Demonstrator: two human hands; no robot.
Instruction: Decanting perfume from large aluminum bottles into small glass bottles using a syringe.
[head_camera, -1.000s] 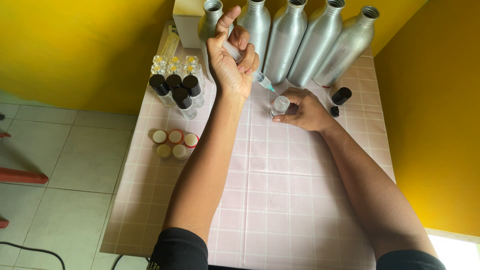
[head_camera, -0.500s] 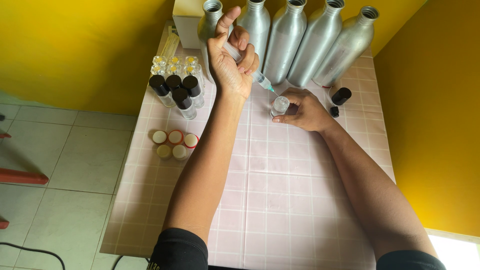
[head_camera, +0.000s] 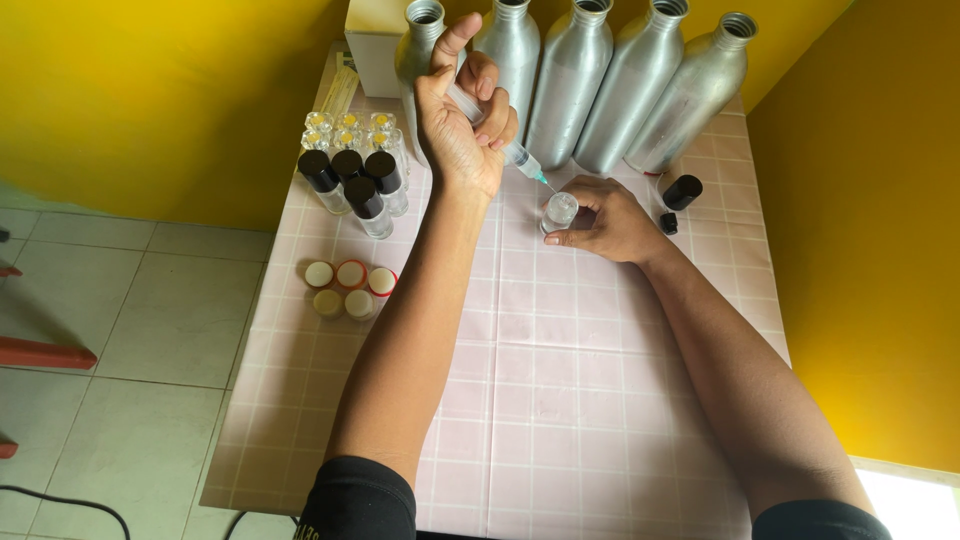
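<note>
My left hand (head_camera: 462, 120) grips a clear plastic syringe (head_camera: 500, 140), thumb on the plunger, the needle tip pointing down to the right at the mouth of a small clear glass vial (head_camera: 559, 212). My right hand (head_camera: 605, 222) holds that vial upright on the pink tiled table (head_camera: 560, 400), fingers curled around its right side. The needle tip sits right at the vial's opening.
Several tall aluminium bottles (head_camera: 625, 90) stand along the table's back edge. At the left are black-capped small bottles (head_camera: 352, 180), uncapped clear vials (head_camera: 345, 125) and round little jars (head_camera: 350, 288). Black caps (head_camera: 682, 192) lie at the right. Yellow walls enclose the table.
</note>
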